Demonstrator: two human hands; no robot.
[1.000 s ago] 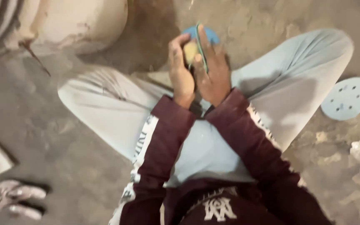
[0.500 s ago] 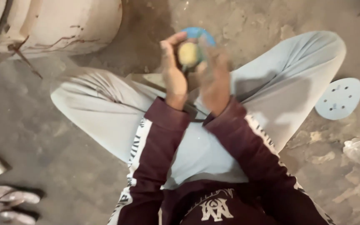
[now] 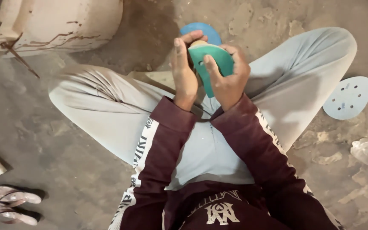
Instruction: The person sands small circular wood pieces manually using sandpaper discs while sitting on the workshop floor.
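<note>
While I watch from the head camera, a person sits cross-legged on a dusty concrete floor (image 3: 86, 170), both hands raised together over the lap. My view shows the right hand (image 3: 228, 79) closed on a green disc (image 3: 218, 59), thumb pressed across its face and fingers wrapped behind, bending it into a curve. Just left of it, the left hand (image 3: 184, 70) stands upright, its fingers curled over the far edge of the same disc, where a small tan object (image 3: 199, 43) peeks out; I cannot tell what that object is or which hand carries it. A blue disc (image 3: 203, 30) lies on the floor just beyond the fingertips, partly hidden by the hands. Maroon sleeves with white side stripes run down to both wrists, and pale grey trousers spread to the left and right.

On the right, well apart from the hands, a pale round disc with holes (image 3: 348, 98) lies flat on the floor, with a crumpled clear bag (image 3: 367, 151) nearer to me. At far left stands a large pale clay vessel (image 3: 60, 21). Near left, a pair of sandals (image 3: 11, 204) rests on the floor.
</note>
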